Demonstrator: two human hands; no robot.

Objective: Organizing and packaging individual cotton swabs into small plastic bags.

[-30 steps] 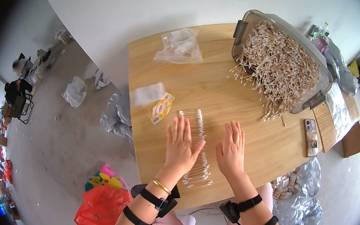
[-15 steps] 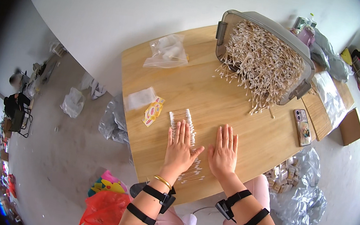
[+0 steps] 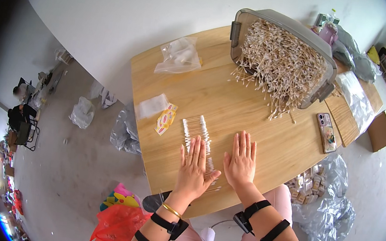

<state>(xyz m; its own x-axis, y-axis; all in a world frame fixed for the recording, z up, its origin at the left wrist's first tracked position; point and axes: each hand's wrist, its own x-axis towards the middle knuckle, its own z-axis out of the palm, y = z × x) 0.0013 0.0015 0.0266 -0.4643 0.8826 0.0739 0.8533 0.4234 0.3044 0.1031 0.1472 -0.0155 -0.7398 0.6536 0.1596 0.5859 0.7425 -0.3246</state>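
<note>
A row of cotton swabs lies side by side on the wooden table, running from the middle toward the near edge. My left hand rests flat over the near part of that row, fingers stretched out, hiding some of the swabs. Flat on the bare wood to the right of the row is my right hand, its fingers extended and nothing in it. At the back right, a grey translucent bin lies tipped on its side. A heap of loose swabs fills it and spills onto the tabletop.
Small yellow-and-white packets and a clear plastic sleeve lie left of the row. Behind them sits a clear bag. A phone is near the right edge. A red bag hangs low at the left.
My left hand has slid a little toward me along the swab row, uncovering more of its far part. My right hand stays nearly in place.
</note>
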